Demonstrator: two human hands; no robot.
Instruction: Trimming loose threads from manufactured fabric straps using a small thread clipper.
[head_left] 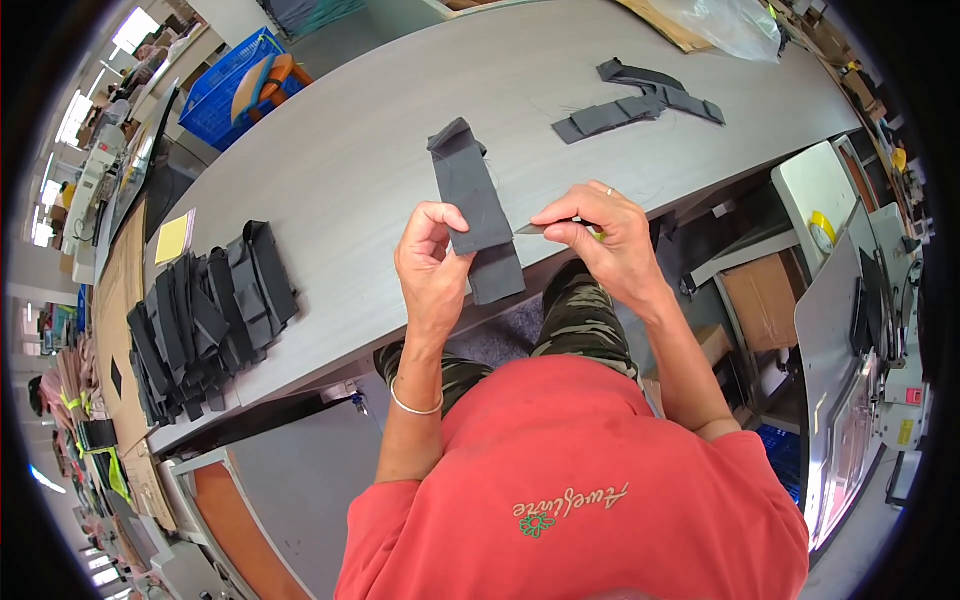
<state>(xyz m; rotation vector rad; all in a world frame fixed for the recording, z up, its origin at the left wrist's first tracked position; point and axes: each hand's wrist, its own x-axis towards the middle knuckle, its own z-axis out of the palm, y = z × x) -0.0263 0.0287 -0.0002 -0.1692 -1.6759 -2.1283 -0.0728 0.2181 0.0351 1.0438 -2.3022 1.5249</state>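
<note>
My left hand (pixel 432 262) pinches a dark grey fabric strip (pixel 472 195) between thumb and fingers, close to its lower part. The strip's far end is folded over, and its near end hangs past the table's front edge. My right hand (pixel 605 238) grips a small pointed metal tool (pixel 530 229) with a dark handle; most of the tool is hidden by the fingers. Its tip points left and is at the strip's right edge; whether it touches the fabric I cannot tell.
On the grey table (pixel 350 150), a pile of dark fabric strips (pixel 205 315) lies at the left beside a yellow paper pad (pixel 174 240). Several more strips (pixel 610 118) lie at the far right, near clear plastic (pixel 725 22). A blue crate (pixel 215 90) stands beyond the table.
</note>
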